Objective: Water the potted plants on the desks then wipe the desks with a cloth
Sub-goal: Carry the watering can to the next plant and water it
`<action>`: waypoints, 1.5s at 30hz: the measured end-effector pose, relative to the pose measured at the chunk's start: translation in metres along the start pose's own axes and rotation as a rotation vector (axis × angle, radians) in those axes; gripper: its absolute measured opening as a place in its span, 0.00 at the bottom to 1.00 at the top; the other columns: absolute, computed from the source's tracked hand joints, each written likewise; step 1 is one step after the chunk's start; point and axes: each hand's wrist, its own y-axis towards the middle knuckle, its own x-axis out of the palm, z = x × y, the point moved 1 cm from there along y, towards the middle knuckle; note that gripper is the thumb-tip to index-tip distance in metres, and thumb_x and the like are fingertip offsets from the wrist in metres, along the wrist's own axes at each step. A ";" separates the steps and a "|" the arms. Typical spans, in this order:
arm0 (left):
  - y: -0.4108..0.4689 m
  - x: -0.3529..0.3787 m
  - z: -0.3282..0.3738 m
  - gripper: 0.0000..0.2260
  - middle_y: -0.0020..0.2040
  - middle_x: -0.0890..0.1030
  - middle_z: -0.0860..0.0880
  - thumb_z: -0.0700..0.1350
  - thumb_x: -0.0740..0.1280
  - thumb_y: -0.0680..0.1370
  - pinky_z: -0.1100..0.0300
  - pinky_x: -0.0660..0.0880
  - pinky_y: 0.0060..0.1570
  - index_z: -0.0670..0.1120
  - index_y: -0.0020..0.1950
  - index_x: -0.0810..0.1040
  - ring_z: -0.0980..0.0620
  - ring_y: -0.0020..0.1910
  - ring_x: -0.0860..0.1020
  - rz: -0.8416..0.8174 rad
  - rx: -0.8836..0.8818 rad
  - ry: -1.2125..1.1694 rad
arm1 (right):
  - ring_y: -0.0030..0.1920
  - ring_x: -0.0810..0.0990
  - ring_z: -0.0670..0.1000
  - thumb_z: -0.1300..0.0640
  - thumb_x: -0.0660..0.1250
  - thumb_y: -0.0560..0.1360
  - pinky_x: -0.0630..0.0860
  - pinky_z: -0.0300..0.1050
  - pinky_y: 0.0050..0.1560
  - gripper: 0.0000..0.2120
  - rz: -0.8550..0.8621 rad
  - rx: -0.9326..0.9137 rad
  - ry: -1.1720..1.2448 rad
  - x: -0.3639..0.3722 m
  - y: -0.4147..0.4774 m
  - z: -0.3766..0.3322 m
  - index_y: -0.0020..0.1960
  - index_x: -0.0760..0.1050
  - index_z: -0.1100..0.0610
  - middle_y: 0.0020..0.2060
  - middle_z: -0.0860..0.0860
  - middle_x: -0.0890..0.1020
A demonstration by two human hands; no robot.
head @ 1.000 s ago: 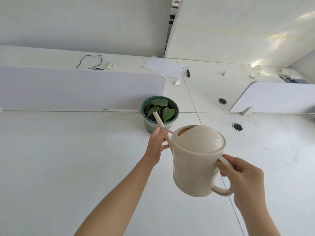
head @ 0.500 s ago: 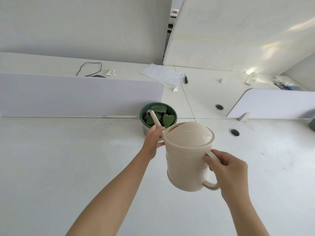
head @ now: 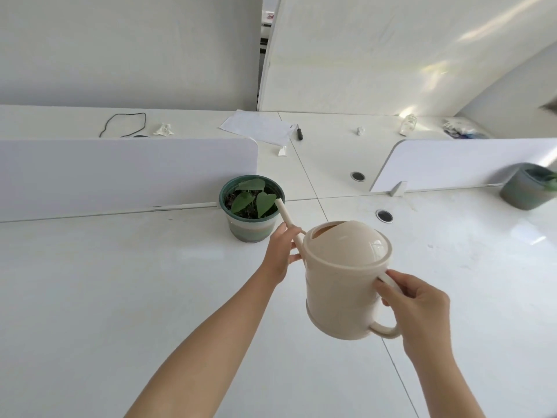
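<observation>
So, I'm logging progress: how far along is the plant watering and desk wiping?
Nothing looks finished. In hand: the right hand holds the watering can by its handle, the left hand steadies the spout, whose tip sits at the rim of the near potted plant; no water shows. Left: the second pot at right, then wiping the desks; no cloth in view.

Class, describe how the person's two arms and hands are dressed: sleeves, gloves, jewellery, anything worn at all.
Both forearms are bare as far as the picture shows them; no sleeve comes into view. The left hand and the right hand wear no gloves. No ring, watch or bracelet shows on either wrist or on the visible fingers.
</observation>
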 end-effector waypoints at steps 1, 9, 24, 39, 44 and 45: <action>-0.001 0.004 0.001 0.08 0.37 0.70 0.49 0.40 0.59 0.75 0.60 0.73 0.35 0.46 0.36 0.68 0.51 0.38 0.72 -0.005 0.000 0.004 | 0.33 0.69 0.54 0.68 0.68 0.68 0.65 0.29 0.26 0.14 0.011 0.001 0.006 -0.003 -0.001 0.001 0.34 0.78 0.50 0.26 0.56 0.74; -0.026 0.001 -0.023 0.09 0.52 0.75 0.46 0.46 0.61 0.76 0.51 0.72 0.55 0.46 0.55 0.72 0.46 0.51 0.76 0.026 -0.056 0.031 | 0.30 0.70 0.48 0.69 0.68 0.69 0.66 0.27 0.26 0.13 -0.018 0.060 0.033 -0.038 -0.018 0.030 0.37 0.79 0.51 0.30 0.58 0.75; -0.113 -0.059 -0.052 0.06 0.47 0.77 0.49 0.42 0.57 0.79 0.52 0.71 0.54 0.47 0.48 0.73 0.50 0.50 0.77 0.320 -0.017 -0.011 | 0.25 0.70 0.39 0.69 0.67 0.70 0.69 0.33 0.34 0.09 -0.261 0.179 -0.017 -0.024 -0.038 0.089 0.43 0.80 0.56 0.26 0.48 0.74; -0.183 -0.110 -0.052 0.09 0.45 0.77 0.45 0.39 0.55 0.79 0.48 0.71 0.55 0.45 0.43 0.74 0.45 0.48 0.77 0.516 0.044 -0.223 | 0.39 0.76 0.50 0.71 0.65 0.68 0.72 0.39 0.43 0.22 -0.523 0.160 -0.030 0.021 -0.047 0.100 0.38 0.81 0.42 0.35 0.52 0.78; -0.198 -0.121 -0.057 0.11 0.41 0.80 0.47 0.38 0.55 0.79 0.51 0.71 0.56 0.45 0.42 0.74 0.46 0.45 0.77 0.581 0.061 -0.261 | 0.34 0.70 0.45 0.69 0.65 0.70 0.69 0.35 0.40 0.26 -0.578 0.123 -0.058 0.029 -0.053 0.101 0.34 0.80 0.36 0.31 0.48 0.72; -0.201 -0.123 -0.057 0.11 0.42 0.80 0.47 0.38 0.54 0.79 0.51 0.71 0.57 0.45 0.42 0.74 0.46 0.46 0.77 0.590 0.061 -0.257 | 0.34 0.70 0.45 0.69 0.64 0.70 0.69 0.37 0.41 0.26 -0.585 0.118 -0.064 0.030 -0.054 0.100 0.35 0.80 0.36 0.30 0.48 0.71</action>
